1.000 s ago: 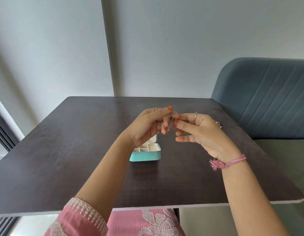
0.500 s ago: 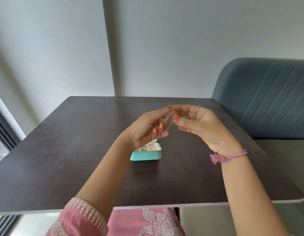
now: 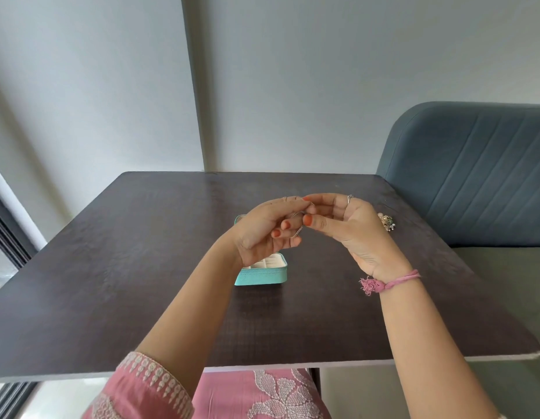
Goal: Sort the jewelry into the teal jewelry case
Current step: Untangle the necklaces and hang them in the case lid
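Note:
The teal jewelry case (image 3: 261,276) lies open on the dark table (image 3: 111,267), its pale compartments partly hidden behind my left hand. My left hand (image 3: 265,234) and my right hand (image 3: 350,231) are raised together above the case. Both pinch a thin silver chain (image 3: 298,228), which hangs in a short loop between the fingertips. A small ornate piece of jewelry (image 3: 387,222) with pale beads lies on the table just beyond my right hand.
A blue-grey upholstered seat (image 3: 474,176) stands against the table's right side. A grey wall rises behind the far edge. A dark window frame (image 3: 8,234) runs along the left. My pink embroidered clothing shows below the near edge.
My hands have stayed joined above the case while working the chain. My right hand turned palm-up and lifted slightly. The ornate piece beyond it, hidden half a second ago, shows again.

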{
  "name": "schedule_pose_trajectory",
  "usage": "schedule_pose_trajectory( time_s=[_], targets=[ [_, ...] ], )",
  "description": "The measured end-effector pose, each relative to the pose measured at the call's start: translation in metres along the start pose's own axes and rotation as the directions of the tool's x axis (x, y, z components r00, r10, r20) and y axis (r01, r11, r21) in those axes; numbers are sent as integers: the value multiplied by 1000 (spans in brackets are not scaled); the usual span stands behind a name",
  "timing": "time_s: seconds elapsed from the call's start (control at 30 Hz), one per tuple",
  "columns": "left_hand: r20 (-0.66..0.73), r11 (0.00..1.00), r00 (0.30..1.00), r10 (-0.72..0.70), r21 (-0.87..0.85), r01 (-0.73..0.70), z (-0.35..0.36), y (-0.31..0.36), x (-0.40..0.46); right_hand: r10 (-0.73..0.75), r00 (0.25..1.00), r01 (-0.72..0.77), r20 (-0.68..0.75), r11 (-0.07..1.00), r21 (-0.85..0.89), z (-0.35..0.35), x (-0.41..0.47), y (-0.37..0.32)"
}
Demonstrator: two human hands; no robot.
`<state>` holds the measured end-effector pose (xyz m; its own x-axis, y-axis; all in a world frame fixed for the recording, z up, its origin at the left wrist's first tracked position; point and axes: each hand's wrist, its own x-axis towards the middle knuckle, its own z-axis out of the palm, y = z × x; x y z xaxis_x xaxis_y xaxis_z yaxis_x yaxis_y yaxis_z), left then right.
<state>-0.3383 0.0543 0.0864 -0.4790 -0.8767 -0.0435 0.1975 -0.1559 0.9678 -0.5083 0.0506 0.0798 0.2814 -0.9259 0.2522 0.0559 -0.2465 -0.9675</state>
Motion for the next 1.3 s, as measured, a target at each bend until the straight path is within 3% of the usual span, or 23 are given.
schedule_pose_trajectory(
  time_s=[0.23, 0.37, 0.63, 0.77, 0.97, 1.13, 1.3],
  targets=[
    [-19, 993, 999, -45, -107, 42, -1, -5, 4, 43, 999, -41, -22, 994, 105, 2, -3, 6],
    [-13, 987, 998, -56, -154, 53, -1, -1, 4, 79, 996, -67, -32, 962, 265, 4, -3, 8],
    [40, 991, 997, -64, -115, 68, -14, 8, 4, 145, 986, -88, -81, 869, 487, 6, -3, 13],
    [-61, 971, 997, -45, -238, 29, -18, 10, 4, 163, 978, -60, -129, 815, 577, 5, -1, 15],
    [-148, 969, 988, 31, -239, -66, -17, 7, 5, 174, 969, -41, -178, 816, 577, 13, -4, 21],
    [-196, 992, 973, 123, 24, -121, -11, 10, 7, 179, 949, -16, -259, 849, 529, 27, -9, 31],
    [-160, 921, 973, 168, 376, -97, -8, 27, 5, 154, 956, -23, -250, 888, 459, 33, -9, 39]
  ],
)
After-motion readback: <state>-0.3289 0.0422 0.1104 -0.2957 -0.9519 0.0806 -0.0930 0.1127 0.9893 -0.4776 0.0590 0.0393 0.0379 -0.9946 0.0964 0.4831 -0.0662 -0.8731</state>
